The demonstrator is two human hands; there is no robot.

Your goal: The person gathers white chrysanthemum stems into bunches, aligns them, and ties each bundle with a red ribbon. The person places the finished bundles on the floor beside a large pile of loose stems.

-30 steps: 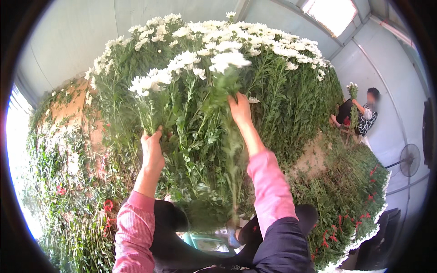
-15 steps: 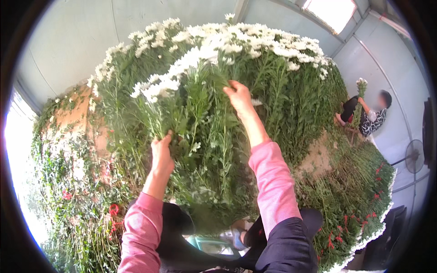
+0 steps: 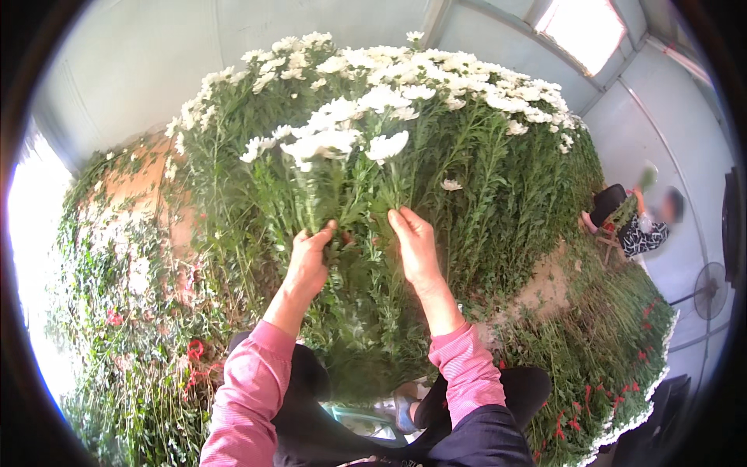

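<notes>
My left hand [image 3: 309,255] is closed around the stems of a bunch of white chrysanthemums [image 3: 323,145], their heads upright above my fist. Level with it on the right, my right hand [image 3: 415,247] pinches the stem of a single white chrysanthemum [image 3: 387,146], whose head stands just right of the bunch. Leaves hide the lower stems and some fingertips. Right behind both hands rises a large heap of chrysanthemums [image 3: 498,167], long green stems below and white blooms along the top.
Loose leafy stems [image 3: 117,335] with red ties [image 3: 195,350] cover the ground at left. More bundled stems [image 3: 576,342] lie at right. A turquoise container [image 3: 359,416] is between my legs. At far right, another person [image 3: 642,233] sits holding greenery, near a fan [image 3: 710,289].
My right hand has come down and left from the heap, now with a single chrysanthemum beside the bunch. My left hand has moved right, bringing the bunch closer to it.
</notes>
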